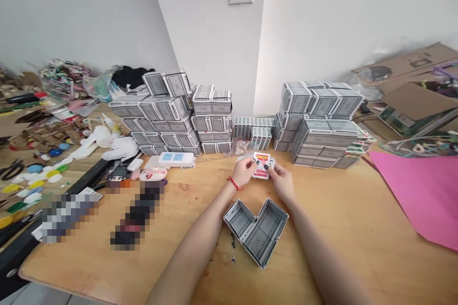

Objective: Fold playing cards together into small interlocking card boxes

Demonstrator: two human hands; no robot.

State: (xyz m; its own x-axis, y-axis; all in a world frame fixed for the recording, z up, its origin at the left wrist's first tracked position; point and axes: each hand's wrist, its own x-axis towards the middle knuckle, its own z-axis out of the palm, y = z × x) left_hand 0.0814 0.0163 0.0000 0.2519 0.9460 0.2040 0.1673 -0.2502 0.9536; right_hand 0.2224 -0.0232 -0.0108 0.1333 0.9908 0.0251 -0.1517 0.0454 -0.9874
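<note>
Both hands pinch a red and white playing card [261, 165] printed with the word POKER. My left hand [244, 171], with a red cord round its wrist, grips the card's left edge. My right hand [281, 178] has closed its thumb and fingers on the right edge. Other cards show partly behind it. Between my forearms sits an open-topped, heart-shaped box [255, 233] built from grey patterned playing cards. Its two arms form a V notch facing away from me.
Stacks of card-built blocks rise at the left [161, 124] and right [322, 128]. Small card packs [261, 138] stand between them. A white power strip [177, 159] lies left, near scissors [12, 170] and craft pieces. Pink paper [411, 195] and a cardboard box [418, 100] are right.
</note>
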